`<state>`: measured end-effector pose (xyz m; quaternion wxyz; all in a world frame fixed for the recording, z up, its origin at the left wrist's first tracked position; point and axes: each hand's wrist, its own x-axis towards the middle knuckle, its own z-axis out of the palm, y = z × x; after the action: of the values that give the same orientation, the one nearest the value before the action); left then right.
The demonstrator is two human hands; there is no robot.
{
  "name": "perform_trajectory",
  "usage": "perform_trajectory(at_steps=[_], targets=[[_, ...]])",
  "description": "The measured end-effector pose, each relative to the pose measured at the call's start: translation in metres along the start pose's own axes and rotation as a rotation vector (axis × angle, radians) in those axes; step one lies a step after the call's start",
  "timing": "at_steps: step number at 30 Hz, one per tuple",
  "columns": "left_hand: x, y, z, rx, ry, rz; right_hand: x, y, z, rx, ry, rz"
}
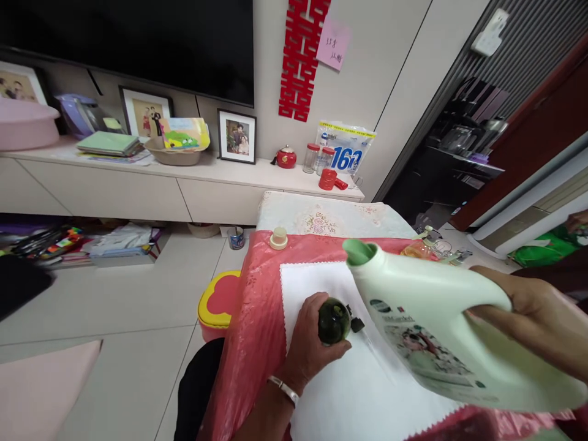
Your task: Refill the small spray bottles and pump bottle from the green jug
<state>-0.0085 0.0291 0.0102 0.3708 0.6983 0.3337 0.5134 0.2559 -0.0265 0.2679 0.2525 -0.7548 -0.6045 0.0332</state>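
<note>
My right hand [535, 312] grips the handle of a pale green detergent jug [432, 306], tipped so its uncapped spout points left. Below and left of that spout, my left hand [310, 343] is wrapped around a small dark green glass bottle [334, 321], seen from above. The jug's mouth and the bottle are apart, and I see no liquid between them. A small black piece [357, 324] shows right beside the bottle. Under the bottle lies a white cloth [353, 392] with a zigzag edge. A cream cap [278, 238] stands at the table's far left corner.
Red plastic sheeting [257, 294] and a flowered cover [321, 217] lie over the table. Behind the jug are glass bottles [425, 245]. A yellow and pink stool [221, 300] stands on the left. A person's hand [577, 220] shows at the far right.
</note>
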Motion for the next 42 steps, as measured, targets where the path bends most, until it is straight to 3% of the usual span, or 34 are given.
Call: perform_trajectory(at_steps=[2,5,8,15,19,24,30,35,39,42], targets=[[-0.001,-0.001,0.000,0.001,-0.008,-0.016,0.006,0.006,0.009,0.133,-0.027,0.120],[-0.003,-0.003,0.000,-0.008,-0.012,-0.019,0.019,0.012,0.034,0.225,0.158,0.180],[-0.003,-0.006,0.000,0.008,-0.005,-0.014,0.036,0.019,0.072,0.312,0.254,0.223],[-0.002,-0.008,-0.001,0.018,0.004,-0.009,0.074,0.044,0.177,0.468,0.319,0.283],[-0.002,-0.010,-0.002,0.021,0.016,0.017,0.083,0.057,0.212,0.512,0.281,0.269],[-0.001,-0.009,-0.002,0.047,0.003,0.008,0.089,0.065,0.213,0.480,0.188,0.232],[0.001,-0.006,-0.003,0.079,0.007,-0.013,0.076,0.069,0.175,0.372,-0.027,0.162],[0.001,-0.004,-0.003,0.095,0.010,-0.022,0.023,0.070,0.161,0.171,-0.125,0.265],[0.002,-0.001,-0.004,0.106,0.004,-0.032,-0.028,0.046,0.180,0.077,-0.407,0.210],[0.002,0.002,-0.005,0.096,0.002,-0.038,-0.050,0.022,0.197,0.039,-0.524,0.135]])
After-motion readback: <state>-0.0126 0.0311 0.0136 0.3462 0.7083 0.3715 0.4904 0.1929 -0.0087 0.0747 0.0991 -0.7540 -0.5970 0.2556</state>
